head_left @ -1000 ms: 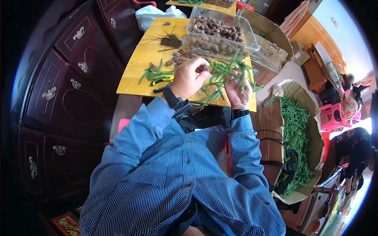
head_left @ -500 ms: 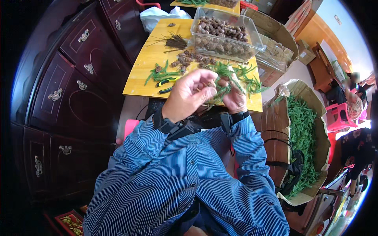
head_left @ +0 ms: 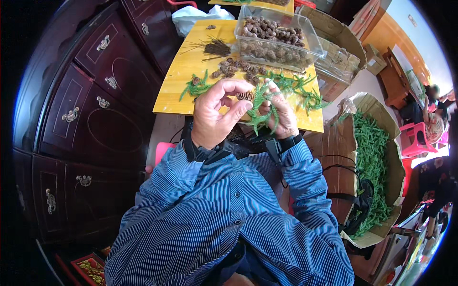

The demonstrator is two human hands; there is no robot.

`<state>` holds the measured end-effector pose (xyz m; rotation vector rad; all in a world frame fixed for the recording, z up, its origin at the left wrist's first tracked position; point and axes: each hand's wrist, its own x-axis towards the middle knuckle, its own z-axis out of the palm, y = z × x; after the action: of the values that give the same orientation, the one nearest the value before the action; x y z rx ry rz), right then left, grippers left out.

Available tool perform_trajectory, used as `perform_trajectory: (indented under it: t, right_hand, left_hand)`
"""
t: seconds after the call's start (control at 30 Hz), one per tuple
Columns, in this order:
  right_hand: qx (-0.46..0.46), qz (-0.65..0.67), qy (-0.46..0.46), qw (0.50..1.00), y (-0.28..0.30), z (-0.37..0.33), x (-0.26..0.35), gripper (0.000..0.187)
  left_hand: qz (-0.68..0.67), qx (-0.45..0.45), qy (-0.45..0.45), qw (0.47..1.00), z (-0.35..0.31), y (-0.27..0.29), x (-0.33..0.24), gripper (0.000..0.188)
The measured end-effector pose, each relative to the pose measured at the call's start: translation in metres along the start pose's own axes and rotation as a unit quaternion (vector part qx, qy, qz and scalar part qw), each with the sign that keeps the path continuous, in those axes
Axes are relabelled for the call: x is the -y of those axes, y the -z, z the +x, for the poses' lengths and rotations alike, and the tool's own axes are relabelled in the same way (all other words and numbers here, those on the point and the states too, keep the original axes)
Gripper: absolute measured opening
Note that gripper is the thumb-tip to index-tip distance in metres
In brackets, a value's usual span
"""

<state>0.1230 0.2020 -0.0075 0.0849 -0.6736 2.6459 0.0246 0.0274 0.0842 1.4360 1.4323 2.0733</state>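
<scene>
Between the thumb and fingers of my left hand (head_left: 220,113) is a brown pine cone (head_left: 245,96). My right hand (head_left: 282,113) pinches a green artificial pine sprig (head_left: 260,110), whose fronds hang down between the two hands. The cone lies close against the sprig's left side; whether they are joined I cannot tell. Both hands are above the near edge of the yellow table (head_left: 179,90). Just beyond them lie several loose pine cones (head_left: 230,67) and more green sprigs (head_left: 303,90). Another small sprig (head_left: 194,86) with a cone rests to the left.
A clear plastic bin (head_left: 281,59) of pine cones stands at the table's back right. Left of it lies a bundle of thin dark wires (head_left: 215,47). On my right is a cardboard box (head_left: 398,157) of green sprigs (head_left: 369,162). Dark wooden drawers (head_left: 95,105) line the left side.
A pine cone now shows in my left hand, beside the sprig. The sprig in my right hand has shifted left and hangs lower. The view has moved slightly.
</scene>
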Motion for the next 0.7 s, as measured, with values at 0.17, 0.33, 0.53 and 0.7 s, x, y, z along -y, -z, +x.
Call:
perform_trajectory:
  t: [0.17, 0.33, 0.53, 0.7]
  right_hand:
    - [-0.037, -0.063, 0.022, 0.997, -0.002, 0.001, -0.005, 0.052]
    - [-0.053, -0.111, 0.040, 0.992, -0.004, 0.003, -0.011, 0.051]
    - [-0.069, -0.100, 0.041, 0.992, -0.003, 0.001, -0.015, 0.046]
    - [-0.054, -0.068, 0.049, 0.995, -0.001, 0.000, -0.018, 0.044]
  left_hand:
    - [0.069, -0.008, -0.076, 0.995, 0.000, 0.000, 0.003, 0.030]
    - [0.143, 0.022, -0.112, 0.983, 0.001, 0.004, 0.015, 0.030]
    - [0.231, 0.020, -0.150, 0.961, -0.003, 0.006, 0.027, 0.027]
    - [0.264, 0.021, -0.172, 0.949, -0.006, 0.006, 0.034, 0.026]
